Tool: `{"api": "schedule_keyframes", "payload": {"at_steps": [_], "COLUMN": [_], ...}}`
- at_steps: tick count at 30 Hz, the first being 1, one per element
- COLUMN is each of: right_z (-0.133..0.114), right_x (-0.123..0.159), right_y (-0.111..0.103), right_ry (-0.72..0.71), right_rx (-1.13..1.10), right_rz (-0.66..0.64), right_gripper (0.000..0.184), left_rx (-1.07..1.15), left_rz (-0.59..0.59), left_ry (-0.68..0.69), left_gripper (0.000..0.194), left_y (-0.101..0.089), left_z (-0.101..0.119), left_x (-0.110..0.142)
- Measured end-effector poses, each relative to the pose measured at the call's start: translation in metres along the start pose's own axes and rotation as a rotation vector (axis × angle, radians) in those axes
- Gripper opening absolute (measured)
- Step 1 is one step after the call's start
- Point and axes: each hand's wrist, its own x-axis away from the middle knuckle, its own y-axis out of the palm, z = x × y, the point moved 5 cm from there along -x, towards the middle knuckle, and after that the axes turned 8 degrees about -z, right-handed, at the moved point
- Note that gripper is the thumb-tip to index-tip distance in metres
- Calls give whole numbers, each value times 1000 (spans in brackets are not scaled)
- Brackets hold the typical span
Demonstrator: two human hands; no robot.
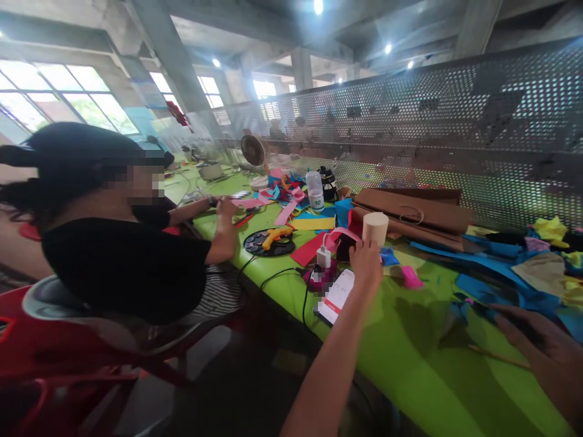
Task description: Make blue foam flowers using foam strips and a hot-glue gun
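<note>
My left hand reaches over the table, its fingers at the foot of an upright cream cylinder. The fingertips are partly hidden, so I cannot tell whether they grip it. Just below that hand lies a phone with a lit screen. At the right edge, my right hand is blurred, its fingers curled around something dark I cannot make out. Close to its fingertips is a blurred dark and blue piece with a pink spot. A thin stick shows beside the hand.
A white charger has cables nearby. A yellow glue gun rests on a dark round tray. Coloured paper strips, a bottle, brown sheets and blue paper cover the green table. A co-worker sits left.
</note>
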Motion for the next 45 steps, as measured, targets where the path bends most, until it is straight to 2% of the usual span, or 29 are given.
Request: {"api": "schedule_keyframes", "payload": {"at_steps": [2, 4, 7, 10, 12, 13, 14, 17, 19, 24, 31, 36, 40, 42, 45], "right_z": [-5, -9, -13, -17, -19, -20, -22, -27, -29, -31, -20, -18, -24, -26, -29], "right_x": [-1, 0, 1, 3, 5, 6, 7, 8, 9, 10, 12, 10, 8, 7, 8], "right_y": [-1, -2, -5, -6, -6, -5, -4, -1, 0, 6, 18, 20, 18, 15, 11], "right_ry": [6, 9, -10, -39, -44, -48, -57, -106, -139, -107, 60, 123, 144, 149, 140], "right_rx": [-55, -95, -125, -160, -174, -176, -180, -196, -202, -267, -348, -506, -617, -665, -706], "right_rz": [-56, -58, -38, -27, -25, -28, -31, -29, -11, -24, -54, -83, -84, -94, -120], "right_gripper": [44, 46, 45, 43, 43, 42, 41, 37, 35, 30, 34, 38, 45, 46, 44], "left_rx": [-27, -33, -32, 11, 193, 306, 419, 694, 794, 764, 611, 686, 761, 853, 1047], "left_rz": [-29, -36, 17, 117, 233, 252, 218, 34, -60, -132, -145, -155, -130, -189, -439], "left_ry": [-47, -73, -82, -54, 27, 77, 140, 288, 313, 356, 547, 653, 681, 719, 733], "left_gripper": [25, 21, 18, 19, 20, 16, 15, 30, 34, 23, 27, 30, 39, 47, 64], "left_y": [4, 9, 3, -13, -24, -25, -22, -4, 9, 28, 40, 40, 29, 25, 27], "left_z": [-9, -15, -16, -3, 16, 27, 41, 85, 109, 139, 145, 144, 139, 137, 139], "left_x": [-5, -7, -3, 7, 18, 24, 29, 45, 55, 74, 94, 98, 95, 94, 91]}}
